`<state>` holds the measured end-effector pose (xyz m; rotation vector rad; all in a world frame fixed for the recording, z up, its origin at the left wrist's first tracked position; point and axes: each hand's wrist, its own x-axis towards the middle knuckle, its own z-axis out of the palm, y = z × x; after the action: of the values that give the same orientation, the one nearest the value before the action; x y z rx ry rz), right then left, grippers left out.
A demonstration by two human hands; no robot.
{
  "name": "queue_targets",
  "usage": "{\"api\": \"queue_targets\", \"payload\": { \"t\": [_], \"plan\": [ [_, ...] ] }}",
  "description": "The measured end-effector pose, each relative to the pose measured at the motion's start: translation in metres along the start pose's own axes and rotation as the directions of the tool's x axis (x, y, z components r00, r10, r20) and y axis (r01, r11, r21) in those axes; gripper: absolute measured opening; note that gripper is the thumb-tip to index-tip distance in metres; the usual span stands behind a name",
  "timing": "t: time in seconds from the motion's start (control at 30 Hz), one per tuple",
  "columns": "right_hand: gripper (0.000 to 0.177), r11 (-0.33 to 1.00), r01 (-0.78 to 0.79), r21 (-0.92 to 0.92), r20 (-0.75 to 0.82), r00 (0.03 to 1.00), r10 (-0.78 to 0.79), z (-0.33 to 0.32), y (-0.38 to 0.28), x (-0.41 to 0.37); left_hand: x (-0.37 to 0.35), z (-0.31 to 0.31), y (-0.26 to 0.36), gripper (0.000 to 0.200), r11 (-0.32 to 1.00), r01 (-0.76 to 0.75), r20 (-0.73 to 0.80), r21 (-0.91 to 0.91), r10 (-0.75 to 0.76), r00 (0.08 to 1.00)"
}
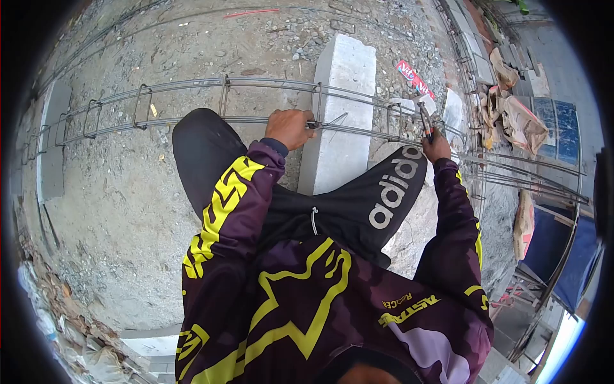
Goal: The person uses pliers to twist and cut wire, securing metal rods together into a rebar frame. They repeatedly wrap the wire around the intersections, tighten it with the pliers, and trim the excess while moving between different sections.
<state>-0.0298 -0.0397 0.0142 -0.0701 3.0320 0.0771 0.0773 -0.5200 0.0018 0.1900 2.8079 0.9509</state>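
A long rebar cage [249,120] of thin steel bars with square stirrups runs across the view in front of my knees. It rests over a pale concrete block [342,70]. My left hand [290,128] is closed around the cage's near bars, beside a stirrup at the block's left edge. Just right of those fingers, a thin bent tie wire [339,119] sticks out over the block. In my right hand [437,148] is a pair of pincers [426,120], upright against the cage's right part; the grip is partly hidden.
Another block [54,137] lies under the cage's left end. More steel bars [531,173] extend on the right, near torn paper bags [521,121] and blue panels [563,256]. A red wrapper [414,78] lies on the gravelly ground. A pale slab [150,344] sits at lower left.
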Motion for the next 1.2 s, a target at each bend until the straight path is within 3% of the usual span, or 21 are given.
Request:
{"api": "queue_targets", "payload": {
  "t": [0.1,0.13,0.17,0.23,0.27,0.33,0.37,0.4,0.47,0.5,0.57,0.63,0.73,0.83,0.93,1.03,1.07,1.17,1.2],
  "plan": [
    [0.043,0.997,-0.008,-0.075,0.090,0.996,0.015,-0.031,-0.017,0.004,-0.001,0.012,0.000,0.031,1.000,-0.010,-0.128,0.018,0.013,0.992],
    [0.043,0.993,0.051,0.111,0.062,0.996,-0.058,-0.038,-0.017,0.006,-0.001,0.013,0.000,0.030,1.000,-0.006,-0.138,0.007,0.007,0.990],
    [0.044,0.945,0.036,0.324,0.141,0.986,-0.085,-0.059,-0.030,-0.002,-0.002,0.015,0.000,0.030,1.000,-0.005,-0.143,-0.008,0.003,0.990],
    [0.045,0.743,-0.138,0.655,0.356,0.924,-0.143,-0.102,-0.067,-0.021,-0.005,0.016,-0.003,0.030,0.999,-0.014,-0.155,-0.039,0.008,0.988],
    [0.045,0.680,-0.251,0.689,0.492,0.851,-0.185,-0.122,-0.090,-0.035,-0.004,0.014,-0.003,0.030,0.998,-0.029,-0.151,-0.054,0.021,0.988],
    [0.045,0.733,-0.307,0.607,0.665,0.700,-0.258,-0.153,-0.142,-0.058,-0.002,0.012,-0.005,0.030,0.996,-0.062,-0.161,-0.063,0.051,0.986],
    [0.045,0.810,-0.241,0.534,0.725,0.624,-0.292,-0.163,-0.165,-0.064,-0.001,0.016,-0.008,0.030,0.995,-0.076,-0.170,-0.059,0.065,0.983],
    [0.041,0.915,-0.159,0.370,0.788,0.576,-0.218,-0.173,-0.189,-0.068,-0.001,0.020,-0.009,0.030,0.994,-0.090,-0.174,-0.057,0.079,0.982],
    [0.042,0.968,-0.082,0.238,0.765,0.629,-0.135,-0.179,-0.228,-0.078,0.000,0.022,-0.011,0.030,0.992,-0.117,-0.206,-0.036,0.107,0.973],
    [0.049,0.974,0.169,0.152,0.692,0.685,-0.227,-0.167,-0.224,-0.072,-0.001,0.024,-0.012,0.030,0.991,-0.130,-0.219,-0.025,0.122,0.968],
    [0.066,0.807,0.556,-0.198,0.510,0.762,-0.400,-0.150,-0.225,-0.064,-0.001,0.024,-0.012,0.029,0.989,-0.140,-0.244,-0.039,0.126,0.961],
    [0.077,0.698,0.556,-0.451,0.393,0.826,-0.403,-0.147,-0.243,-0.067,-0.002,0.024,-0.011,0.028,0.990,-0.135,-0.236,-0.047,0.120,0.964],
    [0.083,0.450,0.615,-0.647,0.183,0.698,-0.692,-0.142,-0.252,-0.062,-0.001,0.022,-0.011,0.027,0.992,-0.117,-0.202,-0.053,0.104,0.974],
    [0.081,0.463,0.609,-0.645,0.188,0.713,-0.676,-0.146,-0.269,-0.070,-0.002,0.023,-0.011,0.026,0.990,-0.125,-0.205,-0.067,0.109,0.973],
    [0.077,0.372,0.597,-0.711,0.144,0.641,-0.754,-0.153,-0.282,-0.074,0.000,0.023,-0.012,0.023,0.990,-0.128,-0.205,-0.064,0.112,0.972],
    [0.073,0.381,0.627,-0.679,0.141,0.622,-0.771,-0.152,-0.291,-0.074,0.000,0.022,-0.011,0.021,0.991,-0.113,-0.195,-0.066,0.098,0.976],
    [0.062,0.321,0.625,-0.712,0.098,0.541,-0.835,-0.158,-0.296,-0.073,0.002,0.024,-0.012,0.020,0.991,-0.115,-0.207,-0.068,0.098,0.973],
    [0.052,0.370,0.653,-0.661,0.182,0.618,-0.765,-0.167,-0.308,-0.072,0.001,0.025,-0.012,0.019,0.991,-0.103,-0.206,-0.084,0.084,0.975],
    [0.038,0.320,0.668,-0.672,0.117,0.522,-0.845,-0.170,-0.310,-0.068,0.001,0.023,-0.011,0.018,0.991,-0.099,-0.203,-0.089,0.079,0.976]
  ]
}}
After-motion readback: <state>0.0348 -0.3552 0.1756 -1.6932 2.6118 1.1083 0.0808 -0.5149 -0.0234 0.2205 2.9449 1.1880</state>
